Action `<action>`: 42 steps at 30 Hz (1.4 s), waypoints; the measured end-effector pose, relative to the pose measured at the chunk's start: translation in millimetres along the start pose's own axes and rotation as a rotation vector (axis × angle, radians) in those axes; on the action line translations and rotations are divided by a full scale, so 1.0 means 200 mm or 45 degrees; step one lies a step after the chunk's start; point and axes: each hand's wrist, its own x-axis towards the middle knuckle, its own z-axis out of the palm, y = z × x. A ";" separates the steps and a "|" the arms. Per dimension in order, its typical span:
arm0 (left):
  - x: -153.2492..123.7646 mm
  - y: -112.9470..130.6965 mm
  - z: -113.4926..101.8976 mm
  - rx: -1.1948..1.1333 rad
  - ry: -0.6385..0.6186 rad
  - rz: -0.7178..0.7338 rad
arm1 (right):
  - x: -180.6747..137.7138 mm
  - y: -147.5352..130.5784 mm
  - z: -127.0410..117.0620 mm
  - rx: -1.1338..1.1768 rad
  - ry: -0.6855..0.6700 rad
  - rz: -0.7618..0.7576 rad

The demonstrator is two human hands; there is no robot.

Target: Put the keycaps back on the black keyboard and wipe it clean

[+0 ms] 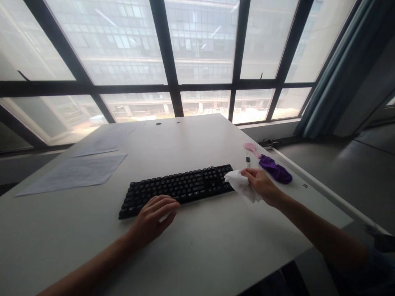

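Observation:
A black keyboard [182, 187] lies at a slight slant on the white table [197, 255]. My left hand [156, 213] rests at its front edge, left of the middle, fingers stretched out together over the lowest keys and thumb lower; nothing shows in it. At the keyboard's right end, my right hand [261, 185] pinches a crumpled white tissue [242, 185] between thumb and fingers. The tissue hangs over the rightmost keys, hiding some of them. Whether it touches the keys I cannot tell.
Right of my right hand lie a purple cloth item [275, 168], a pink brush-like object [250, 147] and a small black piece [247, 159]. Printed paper sheets [74, 174] spread on the left. The table's right edge runs close beyond the purple cloth; windows [200, 41] stand behind.

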 end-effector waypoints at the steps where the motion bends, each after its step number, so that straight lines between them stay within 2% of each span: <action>1: 0.02 0.02 0.01 -0.002 0.043 -0.045 | -0.01 -0.01 0.06 -0.012 -0.051 -0.021; 3: 0.09 0.08 0.04 -0.026 0.140 -0.139 | -0.04 -0.02 0.17 -0.020 -0.141 -0.060; 6: 0.18 0.14 0.07 -0.022 0.246 -0.176 | -0.07 -0.03 0.34 -0.005 -0.248 -0.110; 10: 0.24 0.16 0.07 0.057 0.320 -0.215 | -0.08 -0.01 0.49 0.011 -0.310 -0.128; 14: 0.23 0.16 0.06 0.090 0.322 -0.232 | -0.07 0.01 0.54 0.021 -0.313 -0.132; 22: 0.22 0.18 0.03 0.100 0.297 -0.213 | -0.05 0.01 0.56 0.002 -0.288 -0.117; 30: 0.11 0.21 -0.15 0.158 0.301 -0.294 | 0.02 0.04 0.57 -0.041 -0.281 -0.188; 34: 0.02 0.22 -0.26 0.189 0.233 -0.331 | 0.07 0.01 0.59 -0.061 -0.262 -0.244; 37: -0.07 0.22 -0.37 0.212 0.113 -0.395 | 0.11 -0.01 0.61 -0.076 -0.238 -0.276; 42: -0.21 0.16 -0.62 0.219 -0.250 -0.480 | 0.17 -0.01 0.65 -0.083 -0.265 -0.294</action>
